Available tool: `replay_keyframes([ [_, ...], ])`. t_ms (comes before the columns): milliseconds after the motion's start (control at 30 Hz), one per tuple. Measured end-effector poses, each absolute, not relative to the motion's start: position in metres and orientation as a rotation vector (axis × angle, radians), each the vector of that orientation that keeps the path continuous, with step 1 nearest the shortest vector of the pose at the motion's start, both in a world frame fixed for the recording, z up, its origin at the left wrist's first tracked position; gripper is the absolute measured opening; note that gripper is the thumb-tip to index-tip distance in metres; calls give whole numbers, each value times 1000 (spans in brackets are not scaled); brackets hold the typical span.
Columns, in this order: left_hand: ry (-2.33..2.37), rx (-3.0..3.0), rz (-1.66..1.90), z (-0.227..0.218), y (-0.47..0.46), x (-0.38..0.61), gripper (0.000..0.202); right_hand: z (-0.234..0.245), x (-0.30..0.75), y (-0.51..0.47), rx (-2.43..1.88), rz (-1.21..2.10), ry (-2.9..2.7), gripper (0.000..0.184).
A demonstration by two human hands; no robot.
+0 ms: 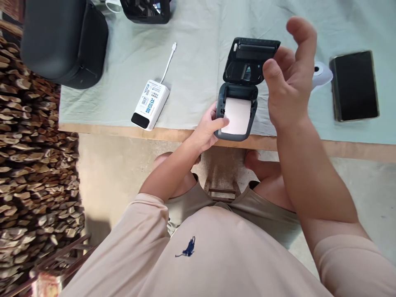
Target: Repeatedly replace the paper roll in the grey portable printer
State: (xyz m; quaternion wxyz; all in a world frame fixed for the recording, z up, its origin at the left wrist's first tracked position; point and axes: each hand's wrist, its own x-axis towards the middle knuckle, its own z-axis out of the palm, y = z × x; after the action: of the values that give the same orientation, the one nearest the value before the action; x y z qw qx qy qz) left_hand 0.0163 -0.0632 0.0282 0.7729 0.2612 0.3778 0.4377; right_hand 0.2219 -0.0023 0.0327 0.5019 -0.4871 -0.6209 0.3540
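A small dark portable label printer point(220, 134) is tilted at the table's front edge, with its lid point(238, 68) flipped up. Inside its bay lies white paper point(237, 115). My left hand point(208, 128) grips the printer's lower left side, the thumb resting over the rim onto the paper. Beside the lid's right edge is my right hand point(291, 78), fingers spread and index finger raised; its thumb is at the lid's edge, and whether it touches cannot be seen for sure. Partly behind that hand, a white paper roll point(323, 76) with a dark core lies on the table.
A phone point(355, 86) lies at the right on the cloth-covered table point(198, 53). To the left are a white power bank point(151, 103) with a short cable, a black case point(62, 41) and a glossy black device point(147, 10). Stacked firewood point(37, 165) lines the left side.
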Motion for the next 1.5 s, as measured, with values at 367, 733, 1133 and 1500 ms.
replay_keyframes([
  [367, 879, 588, 921, 32, -66, 16, 53, 18, 215, -36, -998, 696, -1624, 31],
  [733, 883, 531, 928, 34, -70, 17, 54, -23, 226, -32, -1113, 952, -1567, 58],
  [1133, 817, 539, 993, 26, -69, 20, 39, -18, 227, -30, -1124, 1107, -1587, 72],
  [1500, 859, 495, 945, 31, -65, 21, 30, -20, 226, -35, -1168, 957, -1675, 58],
])
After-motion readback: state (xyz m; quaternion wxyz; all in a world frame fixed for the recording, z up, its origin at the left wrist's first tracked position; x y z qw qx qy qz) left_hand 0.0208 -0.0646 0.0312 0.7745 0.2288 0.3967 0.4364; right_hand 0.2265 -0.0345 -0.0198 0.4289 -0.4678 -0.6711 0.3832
